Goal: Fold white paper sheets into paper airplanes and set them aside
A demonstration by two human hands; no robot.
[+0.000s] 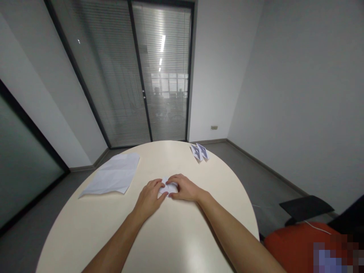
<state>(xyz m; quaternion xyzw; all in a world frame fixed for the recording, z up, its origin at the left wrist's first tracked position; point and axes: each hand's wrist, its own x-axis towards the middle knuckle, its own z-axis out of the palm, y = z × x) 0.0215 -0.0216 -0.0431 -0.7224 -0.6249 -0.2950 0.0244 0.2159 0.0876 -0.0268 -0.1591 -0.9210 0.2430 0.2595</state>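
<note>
A small piece of folded white paper (pixel 170 188) lies on the table between my two hands. My left hand (pixel 150 196) grips its left side, with thumb and fingertips closed on the edge. From the other side my right hand (pixel 184 188) curves over the paper, its fingers at the top and its thumb at the lower edge. The fingers cover part of the paper, so its full shape is hidden. Both forearms reach in from the bottom of the view.
A creased white sheet (pixel 113 175) rests at the left on the round cream table (pixel 167 235). Folded paper pieces (pixel 199 152) stand near the far right edge. An orange chair (pixel 290 242) with a black armrest (pixel 306 207) is at the lower right. Beyond are glass doors (pixel 162 106) with blinds.
</note>
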